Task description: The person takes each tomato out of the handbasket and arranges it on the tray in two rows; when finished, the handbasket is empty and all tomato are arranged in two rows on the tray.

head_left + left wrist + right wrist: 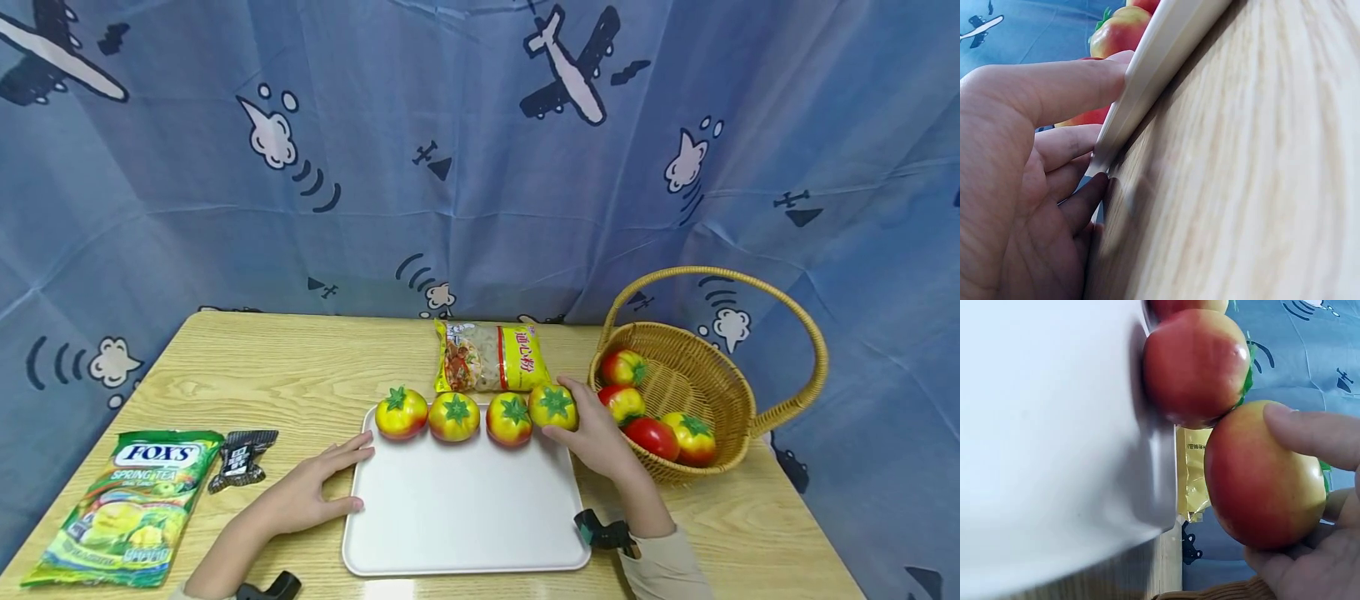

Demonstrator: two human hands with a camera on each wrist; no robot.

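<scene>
A white tray (pixel 465 508) lies on the table, with red-and-yellow fruits topped by green leaf caps in a row at its far edge. From left to right, the first fruit (pixel 402 413), second (pixel 454 417) and third (pixel 509 420) rest there. At the row's right end my right hand (pixel 596 432) grips another such fruit (pixel 1266 478) between thumb and fingers. It is held above the tray's far right corner, close against its neighbour (pixel 1197 365). My left hand (pixel 315 487) touches the tray's left rim (pixel 1147 69) with thumb and fingertips, fingers fairly straight.
A wicker basket (pixel 678 379) with a tall handle stands at the right, several similar fruits inside. Behind the tray lies a yellow pasta bag (pixel 491 358). On the left are a green candy bag (pixel 131 508) and a small black packet (pixel 242 460). A blue curtain (pixel 480 167) hangs behind.
</scene>
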